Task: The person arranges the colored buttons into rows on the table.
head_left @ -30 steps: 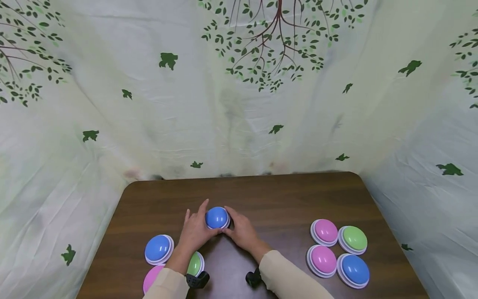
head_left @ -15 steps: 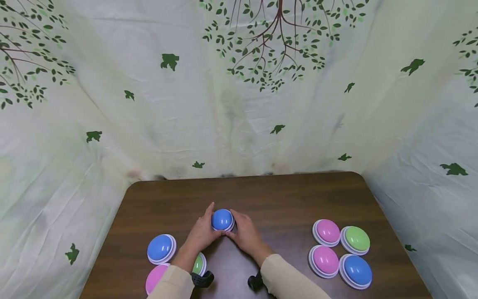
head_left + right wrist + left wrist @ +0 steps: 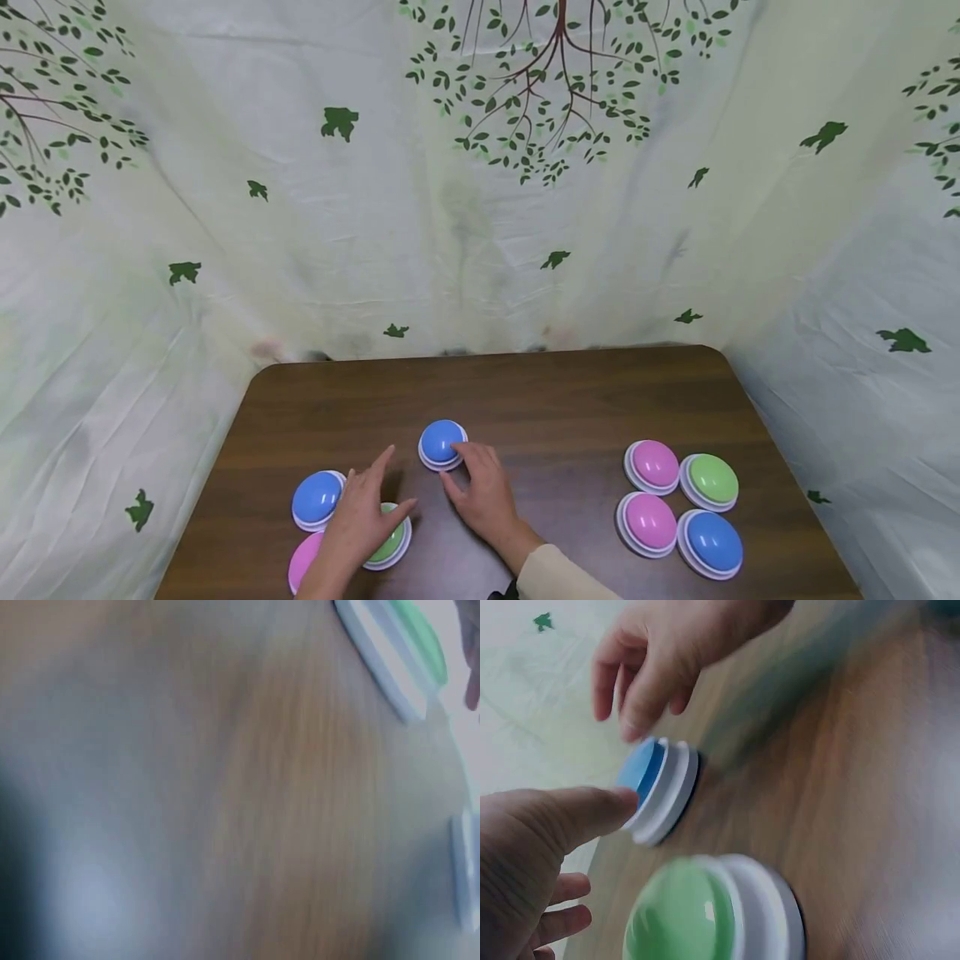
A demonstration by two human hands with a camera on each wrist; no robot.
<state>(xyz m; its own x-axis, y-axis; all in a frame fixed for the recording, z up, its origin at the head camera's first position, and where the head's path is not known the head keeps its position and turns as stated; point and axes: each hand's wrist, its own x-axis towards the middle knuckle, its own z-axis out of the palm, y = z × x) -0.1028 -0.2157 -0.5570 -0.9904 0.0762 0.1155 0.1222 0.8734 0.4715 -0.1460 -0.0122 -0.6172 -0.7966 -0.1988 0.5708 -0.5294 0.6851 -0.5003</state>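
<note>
A blue domed push button [image 3: 441, 443] on a white base sits on the brown table [image 3: 570, 400], left of the middle. My right hand [image 3: 487, 496] is at its right side, index fingertip right at the dome's edge and thumb by the front of the base. In the left wrist view those fingers hang loosely over the blue dome. My left hand [image 3: 363, 517] holds nothing; its fingers are spread above the left group of buttons. Under its thumb lies a green push button [image 3: 388, 546], partly covered. A second blue button [image 3: 317, 498] and a pink button [image 3: 303, 562] stand beside that hand.
On the right side stand two pink buttons [image 3: 652, 465], a green button [image 3: 712, 479] and a blue button [image 3: 714, 542], set close together. A white cloth [image 3: 480, 233] printed with leaves hangs behind the table. The right wrist view is blurred.
Both hands gripped the middle blue button before. My left hand has let go and drawn back toward the lower left; the right has loosened and stays beside the button.
</note>
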